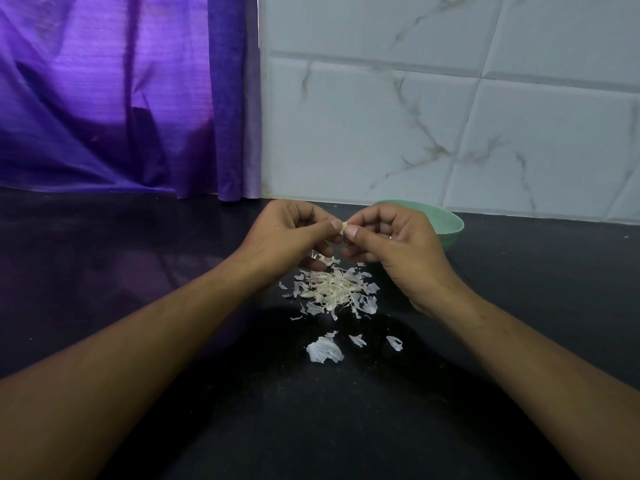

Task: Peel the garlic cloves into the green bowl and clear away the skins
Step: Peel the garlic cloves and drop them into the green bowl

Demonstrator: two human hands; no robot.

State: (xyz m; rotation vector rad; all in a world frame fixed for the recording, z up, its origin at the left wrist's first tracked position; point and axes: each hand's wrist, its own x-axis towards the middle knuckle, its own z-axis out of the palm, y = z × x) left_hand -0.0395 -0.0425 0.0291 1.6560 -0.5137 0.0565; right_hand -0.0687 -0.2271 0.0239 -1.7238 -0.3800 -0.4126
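I pinch a garlic clove (344, 226) between my left hand (287, 230) and right hand (391, 242), thumbs tight on it, just in front of the green bowl (446, 221). Skins (334, 289) lie heaped nearer me than the bowl. I'd best strip the skin downward, then drop the clove in the bowl.

Left hand (291, 230) and right hand (391, 237) pinching a garlic clove (344, 226) at frame centre, skins (334, 289) piled below, green bowl (446, 225) right of centre, black counter (138, 271)

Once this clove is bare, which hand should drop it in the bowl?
Probably right: the right hand shares the pinch on the clove, and the bowl sits directly behind it, farther from the left hand.
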